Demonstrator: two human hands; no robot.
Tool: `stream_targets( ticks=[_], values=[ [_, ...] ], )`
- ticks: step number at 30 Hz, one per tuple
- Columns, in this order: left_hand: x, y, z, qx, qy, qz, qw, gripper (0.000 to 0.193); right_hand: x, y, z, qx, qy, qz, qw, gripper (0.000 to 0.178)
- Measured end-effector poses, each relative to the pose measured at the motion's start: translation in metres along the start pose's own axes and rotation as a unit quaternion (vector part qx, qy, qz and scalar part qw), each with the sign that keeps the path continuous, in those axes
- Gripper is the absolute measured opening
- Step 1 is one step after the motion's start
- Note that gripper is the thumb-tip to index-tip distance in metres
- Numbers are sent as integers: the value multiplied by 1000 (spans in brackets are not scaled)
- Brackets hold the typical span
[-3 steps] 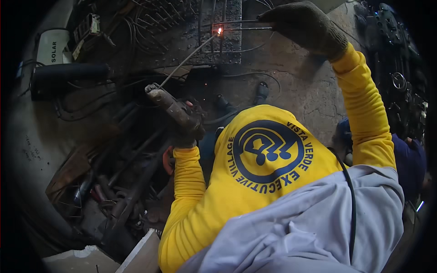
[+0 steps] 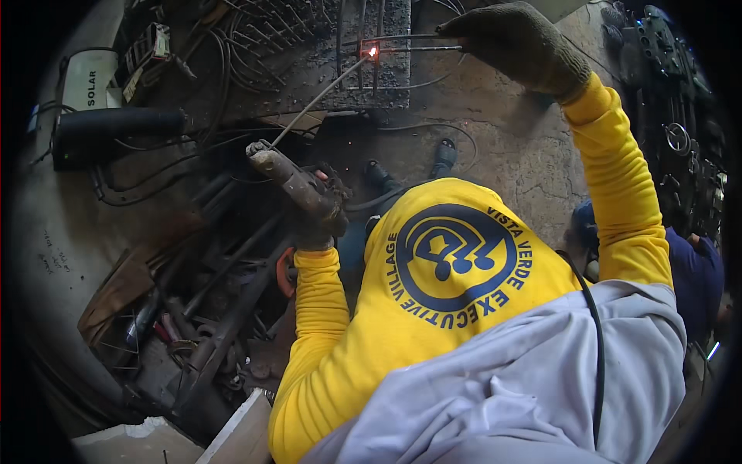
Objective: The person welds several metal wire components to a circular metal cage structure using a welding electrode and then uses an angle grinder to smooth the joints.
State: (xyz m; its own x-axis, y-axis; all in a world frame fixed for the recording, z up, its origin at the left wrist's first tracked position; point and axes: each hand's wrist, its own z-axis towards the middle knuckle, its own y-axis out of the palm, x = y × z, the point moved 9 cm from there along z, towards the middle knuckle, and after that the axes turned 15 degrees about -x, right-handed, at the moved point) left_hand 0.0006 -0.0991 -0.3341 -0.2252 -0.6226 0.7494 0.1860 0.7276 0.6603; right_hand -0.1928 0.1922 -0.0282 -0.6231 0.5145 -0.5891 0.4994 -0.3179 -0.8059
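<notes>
My left hand, partly hidden, is wrapped round a worn electrode holder. From its jaw a thin welding electrode slants up and right to a glowing orange spot. That spot lies where several thin metal rods cross on a dark metal table. On the far right my right hand, in a dark knitted glove, is closed on the ends of the rods that run sideways. Its fingertips are mostly hidden under the glove's bulk.
The metal table carries coiled cables and rows of short rods. At left stand a pale box-shaped machine and a black cylinder. Scrap metal is heaped below. A person in dark blue is at right. A black cable crosses my clothing.
The surroundings look slightly lighter around the glowing spot. Neither hand has visibly moved.
</notes>
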Motion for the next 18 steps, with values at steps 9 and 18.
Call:
stream_targets(
  ticks=[9,18],
  values=[
    [22,21,1,10,49,263,964,23,7,4,-2,5,-45,-47,998,22],
    [18,27,10,-16,39,-21,999,26,9,3,-1,7,-9,-12,1000,23]
  ],
)
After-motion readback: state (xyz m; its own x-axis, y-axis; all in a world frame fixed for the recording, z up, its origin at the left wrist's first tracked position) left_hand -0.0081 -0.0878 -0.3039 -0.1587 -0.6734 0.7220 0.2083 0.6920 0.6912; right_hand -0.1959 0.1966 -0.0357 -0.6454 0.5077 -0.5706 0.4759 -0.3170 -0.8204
